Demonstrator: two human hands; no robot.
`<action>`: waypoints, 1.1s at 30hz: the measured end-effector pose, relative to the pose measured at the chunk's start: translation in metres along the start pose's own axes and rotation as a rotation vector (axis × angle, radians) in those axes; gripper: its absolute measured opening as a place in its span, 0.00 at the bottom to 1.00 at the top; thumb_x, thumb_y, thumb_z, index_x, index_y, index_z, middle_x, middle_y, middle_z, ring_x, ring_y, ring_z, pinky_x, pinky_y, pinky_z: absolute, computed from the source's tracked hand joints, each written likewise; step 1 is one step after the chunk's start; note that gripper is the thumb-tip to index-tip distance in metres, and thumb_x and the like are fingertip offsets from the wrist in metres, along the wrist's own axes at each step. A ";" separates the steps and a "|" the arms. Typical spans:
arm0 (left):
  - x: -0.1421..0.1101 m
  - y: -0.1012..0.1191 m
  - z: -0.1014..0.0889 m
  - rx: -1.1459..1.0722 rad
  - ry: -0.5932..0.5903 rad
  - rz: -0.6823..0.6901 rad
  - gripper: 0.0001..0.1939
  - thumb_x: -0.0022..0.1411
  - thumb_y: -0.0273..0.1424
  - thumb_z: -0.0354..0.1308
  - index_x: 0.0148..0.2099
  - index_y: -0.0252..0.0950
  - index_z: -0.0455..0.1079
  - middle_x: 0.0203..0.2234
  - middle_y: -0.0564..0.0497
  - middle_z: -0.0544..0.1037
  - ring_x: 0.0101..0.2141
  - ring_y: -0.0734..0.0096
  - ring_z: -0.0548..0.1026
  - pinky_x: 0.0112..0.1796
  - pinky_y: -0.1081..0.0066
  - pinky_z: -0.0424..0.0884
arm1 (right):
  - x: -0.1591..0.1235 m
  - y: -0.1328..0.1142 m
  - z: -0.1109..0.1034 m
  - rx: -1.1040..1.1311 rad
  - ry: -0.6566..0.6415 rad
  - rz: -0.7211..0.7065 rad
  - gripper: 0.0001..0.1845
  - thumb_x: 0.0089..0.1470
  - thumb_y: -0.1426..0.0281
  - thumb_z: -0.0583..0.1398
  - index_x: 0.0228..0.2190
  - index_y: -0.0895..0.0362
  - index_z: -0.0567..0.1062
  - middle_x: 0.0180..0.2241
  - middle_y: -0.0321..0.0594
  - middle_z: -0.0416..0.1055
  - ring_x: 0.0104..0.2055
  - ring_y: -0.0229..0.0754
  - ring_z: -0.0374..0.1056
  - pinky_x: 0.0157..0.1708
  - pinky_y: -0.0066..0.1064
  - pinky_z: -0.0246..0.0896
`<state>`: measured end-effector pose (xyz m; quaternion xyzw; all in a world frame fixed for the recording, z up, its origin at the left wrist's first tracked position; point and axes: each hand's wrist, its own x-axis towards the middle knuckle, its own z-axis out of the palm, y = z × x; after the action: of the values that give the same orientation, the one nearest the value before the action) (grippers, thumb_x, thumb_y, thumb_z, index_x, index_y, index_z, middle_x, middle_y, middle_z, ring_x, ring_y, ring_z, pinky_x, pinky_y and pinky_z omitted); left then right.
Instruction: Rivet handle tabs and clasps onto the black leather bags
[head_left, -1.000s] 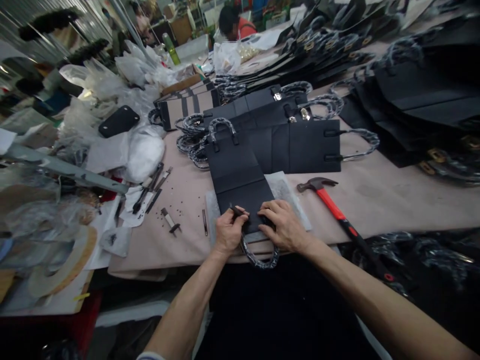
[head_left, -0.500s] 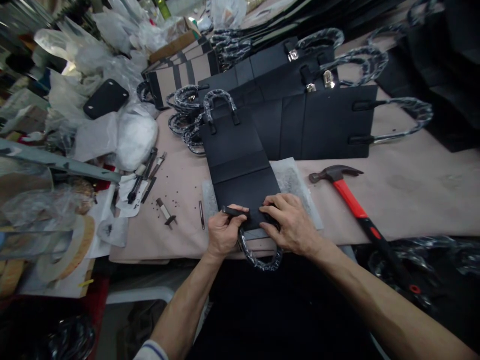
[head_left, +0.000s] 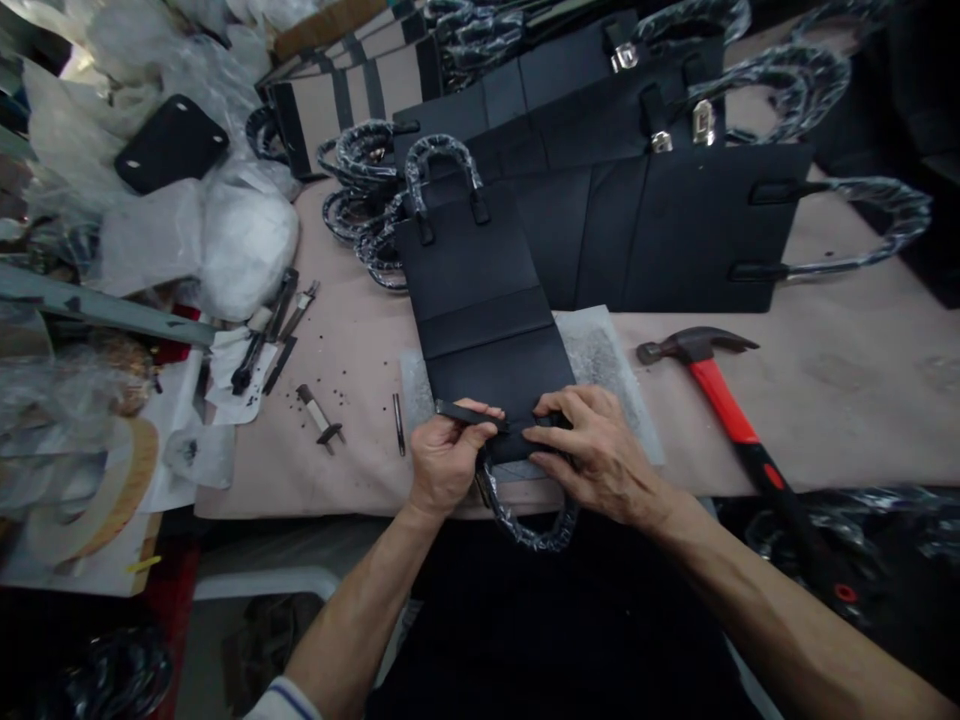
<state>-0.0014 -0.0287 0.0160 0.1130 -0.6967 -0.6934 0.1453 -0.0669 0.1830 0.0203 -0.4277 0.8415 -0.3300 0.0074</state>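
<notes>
A black bag panel (head_left: 487,300) lies lengthwise before me, with a plastic-wrapped handle at each end. My left hand (head_left: 446,455) is closed around a dark flat strip (head_left: 463,414), pinched between thumb and fingers at the panel's near left corner. I cannot tell what the strip is made of. My right hand (head_left: 589,440) has its fingers curled and pressed at the near right corner, over one end of the near bag handle (head_left: 529,538). That end is mostly hidden by the fingers. The handle loops down over the table's front edge.
A claw hammer (head_left: 731,400) lies on the right. A white slab (head_left: 611,360) sits under the panel. More black bag panels (head_left: 697,230) lie behind. To the left are a thin metal rod (head_left: 398,424), a pronged punch (head_left: 319,415) and plastic bags (head_left: 247,240).
The view has shifted, so things on the table's sides sit farther out. The left hand's dark strip shows more of its length, and the right fingers have shifted slightly at the handle end.
</notes>
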 end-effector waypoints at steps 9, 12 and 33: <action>-0.001 0.010 0.001 0.222 -0.047 0.062 0.05 0.62 0.27 0.68 0.41 0.36 0.81 0.36 0.49 0.86 0.37 0.67 0.85 0.42 0.71 0.81 | 0.000 0.000 0.000 0.040 0.036 -0.020 0.09 0.63 0.67 0.62 0.43 0.51 0.82 0.49 0.46 0.70 0.52 0.53 0.61 0.52 0.51 0.55; 0.000 0.012 0.003 0.249 -0.060 0.074 0.05 0.62 0.25 0.67 0.41 0.37 0.81 0.37 0.50 0.86 0.38 0.67 0.84 0.42 0.72 0.80 | 0.001 0.000 0.000 0.046 0.044 -0.024 0.09 0.63 0.67 0.62 0.43 0.51 0.82 0.49 0.46 0.70 0.51 0.53 0.61 0.52 0.51 0.56; -0.003 0.008 0.009 0.468 -0.075 0.282 0.04 0.66 0.27 0.64 0.42 0.37 0.79 0.36 0.50 0.86 0.35 0.67 0.84 0.39 0.71 0.81 | -0.001 0.004 0.003 0.062 0.079 -0.033 0.10 0.62 0.65 0.63 0.44 0.53 0.80 0.48 0.46 0.72 0.51 0.54 0.63 0.51 0.50 0.56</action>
<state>-0.0019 -0.0188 0.0239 0.0199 -0.8516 -0.4902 0.1844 -0.0687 0.1838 0.0157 -0.4275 0.8233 -0.3728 -0.0180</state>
